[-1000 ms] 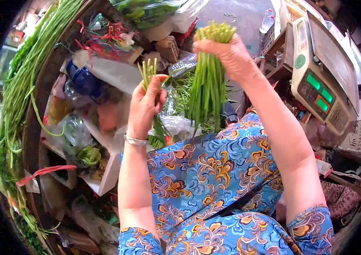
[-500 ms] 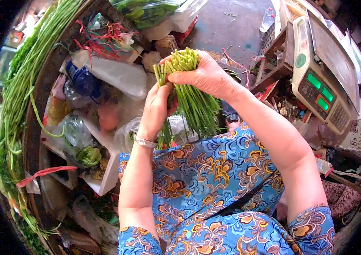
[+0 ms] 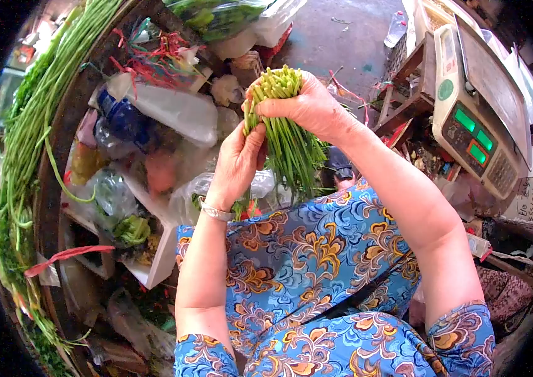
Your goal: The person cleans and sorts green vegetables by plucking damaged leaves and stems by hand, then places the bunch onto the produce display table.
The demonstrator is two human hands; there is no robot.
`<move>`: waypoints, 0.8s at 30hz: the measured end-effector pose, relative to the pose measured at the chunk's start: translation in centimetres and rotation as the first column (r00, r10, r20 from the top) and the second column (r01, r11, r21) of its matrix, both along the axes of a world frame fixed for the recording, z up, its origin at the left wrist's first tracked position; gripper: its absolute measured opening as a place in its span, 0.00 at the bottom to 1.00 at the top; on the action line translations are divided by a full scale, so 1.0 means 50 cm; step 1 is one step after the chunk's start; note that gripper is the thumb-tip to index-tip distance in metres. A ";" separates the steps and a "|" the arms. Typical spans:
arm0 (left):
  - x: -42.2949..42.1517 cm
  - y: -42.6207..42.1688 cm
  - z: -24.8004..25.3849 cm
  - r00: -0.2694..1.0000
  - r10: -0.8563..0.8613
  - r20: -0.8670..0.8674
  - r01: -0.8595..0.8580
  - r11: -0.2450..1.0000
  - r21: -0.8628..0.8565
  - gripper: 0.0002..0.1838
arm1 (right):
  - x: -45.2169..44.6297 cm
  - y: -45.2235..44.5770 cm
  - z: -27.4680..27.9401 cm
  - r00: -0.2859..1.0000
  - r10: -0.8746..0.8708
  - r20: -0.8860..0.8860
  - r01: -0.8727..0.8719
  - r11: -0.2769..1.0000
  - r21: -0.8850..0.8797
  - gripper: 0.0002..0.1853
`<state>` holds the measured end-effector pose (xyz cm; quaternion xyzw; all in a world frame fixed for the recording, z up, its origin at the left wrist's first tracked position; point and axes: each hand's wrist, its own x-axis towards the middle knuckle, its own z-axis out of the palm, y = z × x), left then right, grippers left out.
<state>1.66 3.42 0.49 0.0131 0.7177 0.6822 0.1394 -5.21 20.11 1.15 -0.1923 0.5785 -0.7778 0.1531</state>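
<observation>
A thick bunch of thin green leafy-vegetable stems (image 3: pixel 288 151) is held upright in front of my body, pale cut ends at the top and darker greens hanging down. My right hand (image 3: pixel 313 107) is closed round it just below the cut ends, thumb across the front. Lower down on the left side, my left hand (image 3: pixel 236 162) is closed with its thumb and fingers on stems at the bunch's edge. A bracelet (image 3: pixel 216 212) circles my left wrist. Some of my left fingers are hidden behind the stems.
Long green stalks (image 3: pixel 40 107) lie along a ledge at the left. Red plastic ties (image 3: pixel 159 60), plastic bags (image 3: pixel 115 195) and a white foam box (image 3: pixel 159 251) crowd that side. A digital scale (image 3: pixel 477 125) stands at the right, below a plastic bottle (image 3: pixel 396 28).
The small cluster of stems in my left hand has moved right and up, and now lies against the main bunch. My right hand has shifted slightly right with the bunch.
</observation>
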 end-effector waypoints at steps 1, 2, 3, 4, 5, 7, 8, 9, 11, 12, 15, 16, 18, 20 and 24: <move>0.001 0.001 0.001 1.000 -0.003 0.007 0.003 1.000 -0.001 0.14 | 0.005 0.000 0.008 1.000 0.018 0.017 -0.018 1.000 0.014 0.13; 0.002 0.000 0.005 1.000 -0.001 0.007 0.002 1.000 -0.002 0.14 | 0.009 0.000 0.014 0.999 0.036 0.033 -0.037 0.999 0.028 0.13; 0.003 -0.002 0.010 1.000 -0.028 0.014 0.029 0.999 -0.025 0.14 | 0.010 0.000 0.017 0.999 0.037 0.033 -0.038 0.999 0.026 0.13; 0.003 -0.005 0.013 0.998 -0.056 0.021 0.057 0.997 -0.047 0.15 | 0.011 0.000 0.019 0.998 0.052 0.017 -0.053 0.998 0.046 0.13; 0.003 -0.008 0.011 0.998 -0.055 0.022 0.056 0.997 -0.048 0.15 | 0.011 0.000 0.020 0.998 0.067 0.003 -0.067 0.996 0.066 0.14; 0.003 -0.015 -0.001 0.995 -0.094 0.036 0.098 0.988 -0.122 0.16 | 0.011 -0.002 0.017 0.996 0.084 -0.031 -0.081 0.991 0.107 0.13; 0.002 -0.022 -0.003 0.991 -0.119 0.062 0.126 0.982 -0.139 0.17 | 0.012 -0.003 0.016 0.993 0.104 -0.065 -0.093 0.984 0.149 0.12; 0.002 -0.024 -0.005 0.991 -0.119 0.063 0.127 0.982 -0.139 0.17 | 0.012 -0.003 0.015 0.993 0.103 -0.064 -0.093 0.984 0.149 0.12; 0.002 -0.026 -0.007 0.980 -0.193 0.040 0.196 0.973 -0.122 0.18 | 0.014 -0.003 0.012 0.993 0.073 -0.098 -0.050 0.973 0.225 0.10; 0.002 -0.022 -0.002 0.980 -0.193 0.042 0.197 0.973 -0.121 0.18 | 0.013 -0.007 0.008 0.992 0.030 -0.123 -0.005 0.980 0.200 0.07; 0.004 -0.005 0.013 0.991 -0.131 0.037 0.133 0.988 -0.076 0.18 | 0.014 -0.005 0.013 1.000 -0.029 0.003 0.028 0.990 0.141 0.07; 0.002 -0.003 0.013 0.990 -0.129 0.049 0.131 0.990 -0.043 0.18 | 0.014 -0.003 0.016 1.000 -0.024 -0.005 0.024 0.989 0.149 0.07; -0.001 -0.008 0.016 0.990 -0.125 0.059 0.126 0.992 -0.012 0.19 | 0.014 -0.001 0.022 0.998 0.020 0.062 -0.028 0.992 0.126 0.07; -0.005 -0.019 0.018 0.970 -0.198 0.138 0.208 0.976 -0.061 0.19 | 0.020 0.000 0.030 0.982 0.103 0.160 -0.114 0.992 0.061 0.08; -0.008 -0.025 -0.007 0.963 -0.253 0.097 0.271 0.904 -0.330 0.18 | 0.017 -0.012 -0.007 0.993 0.060 -0.101 -0.040 0.980 0.195 0.09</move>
